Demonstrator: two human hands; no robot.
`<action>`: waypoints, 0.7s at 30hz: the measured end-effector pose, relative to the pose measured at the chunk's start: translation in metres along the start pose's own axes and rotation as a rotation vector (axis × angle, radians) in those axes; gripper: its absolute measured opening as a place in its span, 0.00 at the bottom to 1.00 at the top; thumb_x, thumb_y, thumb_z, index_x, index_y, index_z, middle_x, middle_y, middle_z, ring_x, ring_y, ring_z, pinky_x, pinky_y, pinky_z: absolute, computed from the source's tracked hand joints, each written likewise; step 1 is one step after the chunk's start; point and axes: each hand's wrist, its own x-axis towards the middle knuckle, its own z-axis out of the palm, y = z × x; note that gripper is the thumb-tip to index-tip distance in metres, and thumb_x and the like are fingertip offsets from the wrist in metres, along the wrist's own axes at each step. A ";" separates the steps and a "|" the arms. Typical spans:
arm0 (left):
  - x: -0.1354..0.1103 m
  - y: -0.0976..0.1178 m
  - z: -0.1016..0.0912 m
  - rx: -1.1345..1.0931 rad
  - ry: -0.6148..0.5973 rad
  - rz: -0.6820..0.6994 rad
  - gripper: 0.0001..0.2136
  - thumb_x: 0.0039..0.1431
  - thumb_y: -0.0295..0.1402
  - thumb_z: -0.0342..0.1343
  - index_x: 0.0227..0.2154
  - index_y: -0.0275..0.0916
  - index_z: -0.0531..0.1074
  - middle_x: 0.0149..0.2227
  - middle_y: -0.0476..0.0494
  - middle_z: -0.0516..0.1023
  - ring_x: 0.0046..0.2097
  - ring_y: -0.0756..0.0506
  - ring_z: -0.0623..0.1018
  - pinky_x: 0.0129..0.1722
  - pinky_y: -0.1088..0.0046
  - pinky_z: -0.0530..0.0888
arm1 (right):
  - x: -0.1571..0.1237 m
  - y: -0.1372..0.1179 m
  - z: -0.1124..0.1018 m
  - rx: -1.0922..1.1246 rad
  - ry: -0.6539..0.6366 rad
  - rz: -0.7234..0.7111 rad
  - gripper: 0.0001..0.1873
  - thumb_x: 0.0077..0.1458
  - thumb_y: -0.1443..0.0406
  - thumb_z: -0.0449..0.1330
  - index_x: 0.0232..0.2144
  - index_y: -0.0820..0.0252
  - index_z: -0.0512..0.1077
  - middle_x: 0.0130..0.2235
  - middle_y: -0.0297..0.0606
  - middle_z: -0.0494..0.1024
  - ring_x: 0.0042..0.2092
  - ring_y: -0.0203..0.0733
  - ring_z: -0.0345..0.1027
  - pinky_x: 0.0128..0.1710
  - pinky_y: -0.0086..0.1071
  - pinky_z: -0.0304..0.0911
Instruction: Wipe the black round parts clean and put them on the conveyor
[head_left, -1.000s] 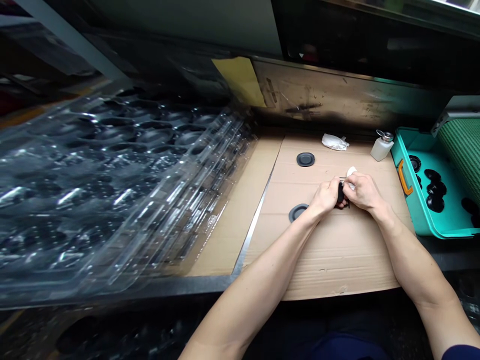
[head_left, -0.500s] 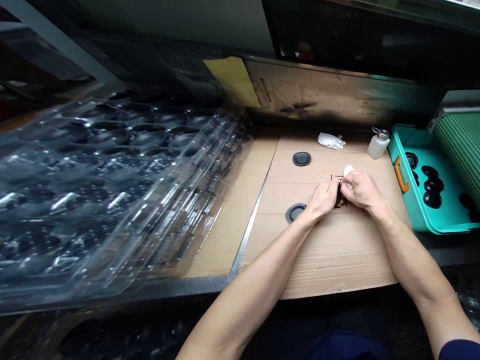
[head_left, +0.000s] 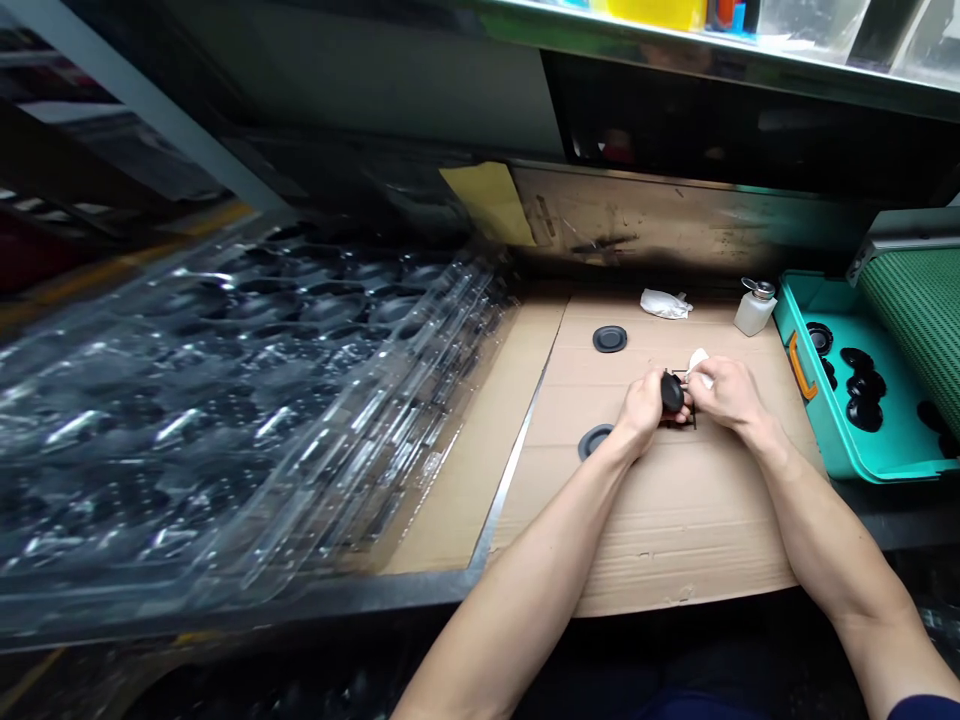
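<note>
My left hand (head_left: 643, 408) is closed around a black oval part (head_left: 672, 393), its smooth face turned partly up. Right beside it, my right hand (head_left: 724, 390) pinches a white cloth (head_left: 699, 362), held close to the part's edge. Whether the cloth touches the part I cannot tell. A dark grey oval part (head_left: 610, 339) lies flat on the cardboard beyond my left hand. Another grey oval part (head_left: 595, 440) lies nearer, partly covered by my left wrist.
Stacked clear plastic trays (head_left: 285, 440) with dark contents fill the left. A teal bin (head_left: 847, 440) with several black parts stands right, beside a green conveyor belt (head_left: 919, 300). A pump bottle (head_left: 754, 310) and crumpled white cloth (head_left: 666, 304) sit at the back of the cardboard (head_left: 637, 550).
The black part has turned in my left hand, so more of its face shows. My right hand has shifted slightly away from it with the cloth. The view has tilted up.
</note>
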 end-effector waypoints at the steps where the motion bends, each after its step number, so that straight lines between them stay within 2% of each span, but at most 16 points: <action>1: 0.000 0.006 -0.001 -0.134 0.019 -0.061 0.23 0.75 0.41 0.38 0.33 0.33 0.73 0.24 0.38 0.79 0.20 0.48 0.75 0.23 0.73 0.74 | 0.001 0.005 -0.001 0.029 0.088 0.019 0.13 0.60 0.62 0.56 0.32 0.56 0.80 0.37 0.39 0.83 0.39 0.43 0.75 0.39 0.32 0.62; 3: 0.000 0.020 -0.005 -0.368 0.021 -0.169 0.24 0.75 0.40 0.35 0.36 0.30 0.72 0.28 0.34 0.80 0.22 0.49 0.76 0.23 0.76 0.75 | 0.005 0.018 -0.003 0.057 0.259 0.092 0.15 0.61 0.60 0.55 0.35 0.58 0.81 0.38 0.42 0.83 0.41 0.45 0.75 0.42 0.33 0.63; 5: -0.002 0.032 -0.010 -0.525 -0.001 -0.256 0.24 0.76 0.40 0.35 0.39 0.28 0.72 0.31 0.30 0.81 0.24 0.50 0.76 0.23 0.79 0.75 | 0.007 0.034 -0.002 0.036 0.353 0.180 0.17 0.62 0.58 0.54 0.36 0.60 0.81 0.39 0.44 0.83 0.42 0.47 0.75 0.44 0.35 0.64; 9: -0.007 0.043 -0.016 -0.650 -0.027 -0.311 0.25 0.76 0.42 0.35 0.44 0.26 0.72 0.34 0.27 0.81 0.26 0.49 0.77 0.25 0.79 0.78 | 0.010 0.061 0.005 -0.077 0.335 0.282 0.18 0.61 0.59 0.53 0.35 0.61 0.81 0.38 0.47 0.83 0.42 0.50 0.74 0.45 0.38 0.63; 13: -0.009 0.042 -0.015 -0.664 -0.029 -0.309 0.25 0.76 0.41 0.37 0.46 0.24 0.72 0.35 0.27 0.81 0.27 0.49 0.79 0.26 0.79 0.79 | 0.011 0.073 0.010 -0.149 0.298 0.360 0.19 0.61 0.59 0.52 0.35 0.62 0.81 0.37 0.49 0.82 0.40 0.50 0.73 0.43 0.38 0.62; 17: -0.008 0.038 -0.015 -0.636 -0.054 -0.277 0.24 0.76 0.43 0.38 0.47 0.26 0.72 0.37 0.27 0.81 0.31 0.47 0.81 0.30 0.76 0.80 | 0.011 0.073 0.011 -0.159 0.252 0.433 0.20 0.62 0.58 0.53 0.37 0.61 0.82 0.38 0.49 0.83 0.40 0.50 0.73 0.42 0.37 0.61; 19: -0.007 0.034 -0.015 -0.550 -0.069 -0.203 0.21 0.74 0.44 0.44 0.49 0.29 0.72 0.39 0.28 0.82 0.34 0.45 0.82 0.34 0.72 0.81 | 0.010 0.071 0.010 -0.158 0.234 0.468 0.20 0.62 0.57 0.54 0.39 0.61 0.82 0.39 0.49 0.83 0.41 0.51 0.74 0.41 0.37 0.60; 21: -0.007 0.027 -0.015 -0.380 -0.038 -0.020 0.19 0.69 0.43 0.56 0.54 0.34 0.72 0.44 0.32 0.82 0.39 0.44 0.83 0.40 0.67 0.81 | 0.010 0.069 0.010 -0.157 0.218 0.493 0.19 0.62 0.56 0.55 0.39 0.60 0.82 0.40 0.48 0.84 0.41 0.51 0.74 0.39 0.36 0.59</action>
